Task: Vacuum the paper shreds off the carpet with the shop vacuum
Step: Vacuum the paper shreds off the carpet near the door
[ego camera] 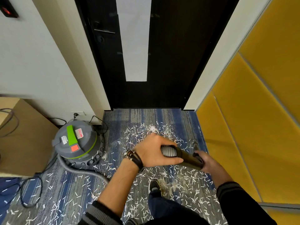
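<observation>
The left grip point(154, 151) clasps hose point(168, 151), right grip point(209, 161) seemingly the wand point(190, 157); shop vacuum point(76, 140), cable point(29, 192) sit among shreds point(162, 132).

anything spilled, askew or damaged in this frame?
Paper shreds are strewn all over the carpet. Shop vacuum stands upright by the wall. Left hand grips the hose, right hand the dark tube. No damage visible.

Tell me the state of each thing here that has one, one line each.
Door: closed.
Shop vacuum: upright on the carpet, plug at the wall socket.
Hose: end in the dark tube.
Left hand: grips the hose end.
Right hand: grips the dark tube.
Paper shreds: scattered over the carpet.
</observation>
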Demonstrator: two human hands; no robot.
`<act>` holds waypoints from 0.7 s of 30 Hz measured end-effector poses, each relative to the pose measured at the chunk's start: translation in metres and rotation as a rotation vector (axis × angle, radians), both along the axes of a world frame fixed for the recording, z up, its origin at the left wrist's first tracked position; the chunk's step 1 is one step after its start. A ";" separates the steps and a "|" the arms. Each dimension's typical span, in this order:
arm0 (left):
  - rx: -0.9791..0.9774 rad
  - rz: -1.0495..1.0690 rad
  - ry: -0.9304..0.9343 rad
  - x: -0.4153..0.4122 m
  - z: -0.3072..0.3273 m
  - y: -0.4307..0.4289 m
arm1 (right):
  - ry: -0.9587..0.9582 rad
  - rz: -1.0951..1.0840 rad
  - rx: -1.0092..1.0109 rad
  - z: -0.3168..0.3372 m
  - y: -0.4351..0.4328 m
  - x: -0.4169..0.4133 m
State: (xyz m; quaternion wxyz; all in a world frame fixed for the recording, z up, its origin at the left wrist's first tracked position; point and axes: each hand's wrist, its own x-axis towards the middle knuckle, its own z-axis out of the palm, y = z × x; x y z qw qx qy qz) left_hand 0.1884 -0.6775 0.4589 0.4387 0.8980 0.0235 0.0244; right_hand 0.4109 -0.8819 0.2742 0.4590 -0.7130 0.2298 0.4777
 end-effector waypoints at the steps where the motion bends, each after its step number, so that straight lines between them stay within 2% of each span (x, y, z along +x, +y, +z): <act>1: 0.000 -0.008 0.012 0.001 -0.002 -0.001 | 0.003 0.009 -0.014 -0.006 -0.001 0.000; 4: 0.006 -0.061 0.039 0.003 -0.006 -0.006 | 0.014 0.039 -0.043 -0.026 -0.013 -0.005; 11: -0.034 -0.112 -0.006 -0.003 0.013 -0.002 | 0.086 -0.004 0.042 0.002 -0.024 -0.039; 17: 0.014 0.002 -0.075 -0.008 0.019 0.010 | 0.009 -0.040 0.062 0.029 0.005 -0.017; 21: 0.074 -0.044 0.014 -0.009 0.008 0.003 | -0.020 -0.007 0.016 0.012 0.012 -0.017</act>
